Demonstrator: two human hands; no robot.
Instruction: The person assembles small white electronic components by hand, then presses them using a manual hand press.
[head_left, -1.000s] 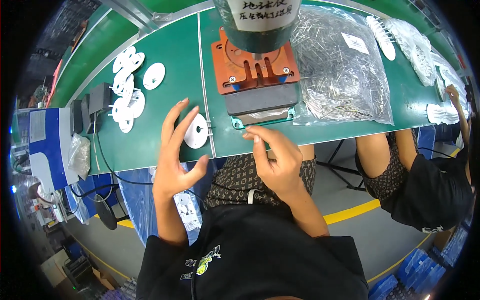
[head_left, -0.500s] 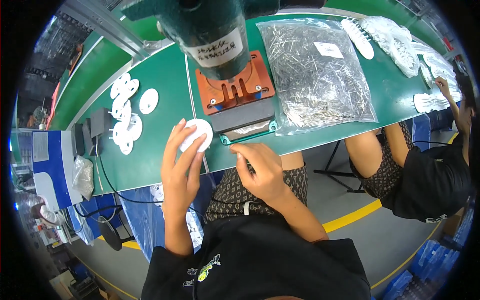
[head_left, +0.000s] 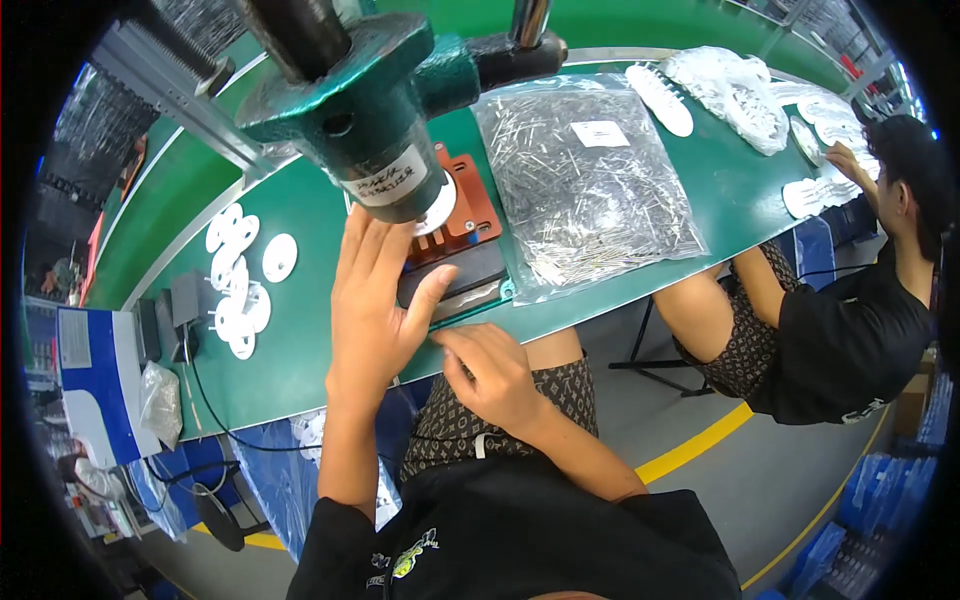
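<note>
My left hand (head_left: 375, 295) reaches over the orange fixture (head_left: 480, 205) with its fingers stretched out and thumb apart. Its fingertips disappear behind the dark green press head (head_left: 385, 165), beside a white disc (head_left: 438, 212). The disc lies on the fixture, partly hidden by the press head. I cannot see whether the fingertips touch it. Close to the near edge of the table, my right hand (head_left: 490, 372) is closed, thumb and fingers drawn together just below the fixture's dark front block (head_left: 455, 275). What it pinches, if anything, is too small to make out.
Several white discs (head_left: 240, 322) with pins lie on the green table (head_left: 300, 350) at the left, beside black boxes (head_left: 186, 300). A clear bag of metal pins (head_left: 590, 190) sits right of the fixture. Another person (head_left: 845, 300) works at the far right near white parts (head_left: 825, 195).
My left hand has carried a white disc up and right from beside the fixture to under the press head, its thumb spreading away. My right hand stays closed near the table edge. The view has shifted.
</note>
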